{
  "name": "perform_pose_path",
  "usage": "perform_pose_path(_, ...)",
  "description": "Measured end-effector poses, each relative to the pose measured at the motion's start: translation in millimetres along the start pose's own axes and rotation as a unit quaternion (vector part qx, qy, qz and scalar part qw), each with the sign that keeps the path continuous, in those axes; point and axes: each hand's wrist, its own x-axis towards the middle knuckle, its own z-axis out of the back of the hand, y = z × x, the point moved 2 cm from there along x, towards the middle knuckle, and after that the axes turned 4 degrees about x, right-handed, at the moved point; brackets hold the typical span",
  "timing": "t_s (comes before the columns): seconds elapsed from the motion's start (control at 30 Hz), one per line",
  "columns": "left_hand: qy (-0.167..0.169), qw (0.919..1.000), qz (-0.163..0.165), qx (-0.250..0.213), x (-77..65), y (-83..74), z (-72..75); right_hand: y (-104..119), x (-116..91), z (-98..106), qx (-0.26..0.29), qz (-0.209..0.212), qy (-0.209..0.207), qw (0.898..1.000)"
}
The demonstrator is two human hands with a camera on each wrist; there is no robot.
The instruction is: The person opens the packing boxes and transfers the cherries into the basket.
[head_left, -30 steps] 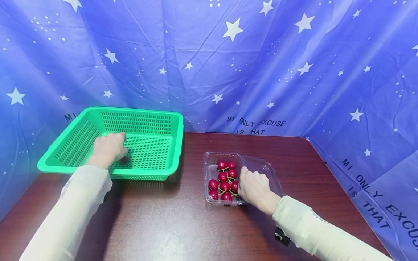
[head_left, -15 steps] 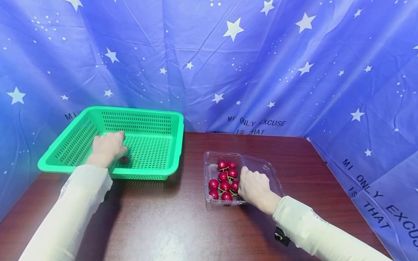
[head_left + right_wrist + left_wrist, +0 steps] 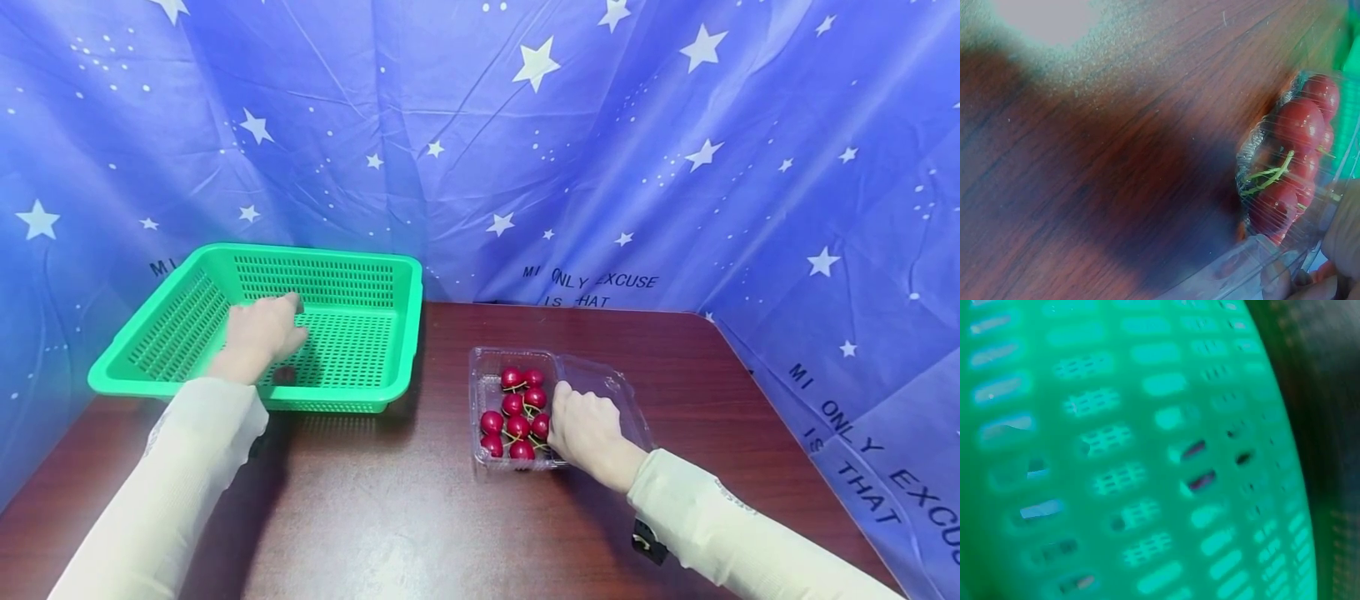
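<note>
My left hand is over the inside of the green slotted basket, thumb and forefinger apart, with nothing visible between them. Below it, near the basket's front wall, lies a dark round cherry, blurred. Through the slots in the left wrist view, dark red patches show; the left hand's fingertips are hidden there. With curled fingers my right hand grips the clear plastic box at its lid side. Several red cherries with green stems lie in the box. The right wrist view shows fingers pinching the plastic edge.
The box's clear lid lies folded back to the right, partly behind the right hand. Both stand on a brown wooden table. A blue curtain with white stars hangs right behind the table's back edge.
My left hand has shifted slightly right and away from the dark cherry, which lies on the basket floor, more exposed than before. The right hand and box have stayed put.
</note>
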Motion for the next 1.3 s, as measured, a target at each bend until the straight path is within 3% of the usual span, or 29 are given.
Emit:
perform_pose_path(0.3,-0.002,0.9990,0.013,-0.042,5.0,-10.9,2.7,0,0,-2,0.016,-0.012,0.013,1.000)
perform_pose_path(0.53,-0.025,0.9982,0.004,-0.054,5.0,-20.3,8.3,0,0,-1,0.013,-0.010,0.008,1.000)
perform_pose_path(1.03,-0.091,0.9930,-0.048,-0.057,8.0,-77.6,11.5,-2,-1,-1,0.006,-0.009,0.009,1.000)
perform_pose_path(1.3,-0.113,0.9899,-0.084,-0.018,9.8,-111.7,13.3,-1,0,-1,0.006,-0.002,0.007,1.000)
